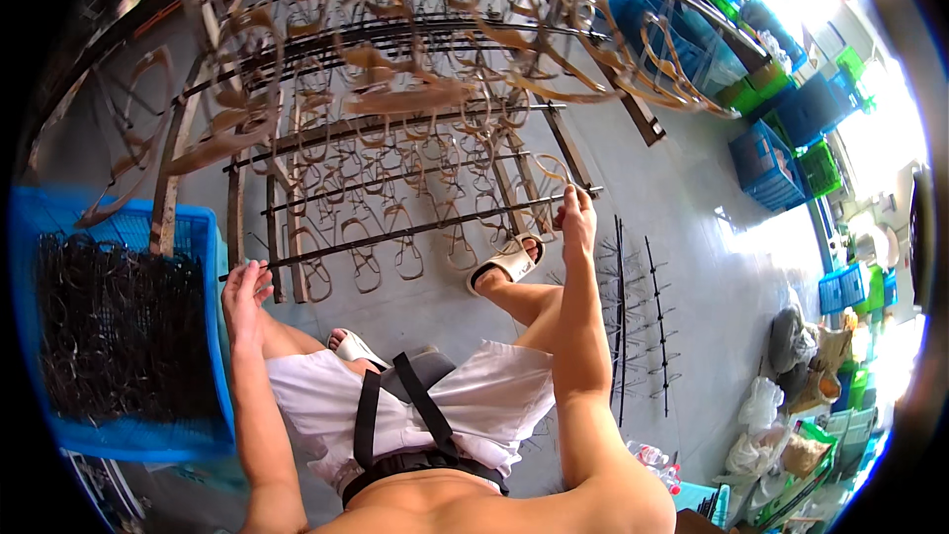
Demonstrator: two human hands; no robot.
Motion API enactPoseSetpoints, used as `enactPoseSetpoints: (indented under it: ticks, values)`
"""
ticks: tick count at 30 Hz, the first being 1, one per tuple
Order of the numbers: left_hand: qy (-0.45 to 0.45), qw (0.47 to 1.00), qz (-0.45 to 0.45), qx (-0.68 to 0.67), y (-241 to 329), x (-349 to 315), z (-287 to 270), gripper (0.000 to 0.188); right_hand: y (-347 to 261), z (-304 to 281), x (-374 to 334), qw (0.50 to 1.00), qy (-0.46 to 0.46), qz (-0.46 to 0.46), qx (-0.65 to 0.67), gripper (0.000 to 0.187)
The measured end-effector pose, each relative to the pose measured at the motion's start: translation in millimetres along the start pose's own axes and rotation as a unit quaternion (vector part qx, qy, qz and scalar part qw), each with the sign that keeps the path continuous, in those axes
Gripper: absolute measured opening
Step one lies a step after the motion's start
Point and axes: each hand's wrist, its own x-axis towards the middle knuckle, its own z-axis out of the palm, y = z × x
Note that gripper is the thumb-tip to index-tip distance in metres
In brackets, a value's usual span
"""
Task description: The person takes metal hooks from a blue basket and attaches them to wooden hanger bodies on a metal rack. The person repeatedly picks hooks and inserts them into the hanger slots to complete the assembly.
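A long dark rod spans the space in front of me, sloping up to the right. Several thin eyeglass frames hang along it. My left hand pinches the rod's left end. At the other end, my right hand has its fingers closed around the rod, with one looped frame standing up beside it. Just beyond, a metal rack carries more such rods, and brownish translucent eyeglass frames dangle from them in rows.
At the left stands a blue crate full of dark, tangled thin pieces. Bare spiky rods lie on the floor to my right. Along the right side are blue crates, green bins and plastic bags.
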Motion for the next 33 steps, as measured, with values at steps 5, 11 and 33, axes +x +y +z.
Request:
enactPoseSetpoints:
  ticks: [5,11,33]
  values:
    - [0.053,0.996,0.022,0.072,2,18,-70,0.020,16,-4,18,0.924,0.053,-0.207,-0.318,0.045]
    - [0.322,0.853,0.036,0.409,-9,67,-223,0.024,0,-7,-12,0.604,0.116,-0.429,-0.662,0.040]
    - [-0.092,0.895,-0.212,0.381,-26,107,-237,0.041,-24,183,-265,0.826,-0.411,-0.245,-0.297,0.033]
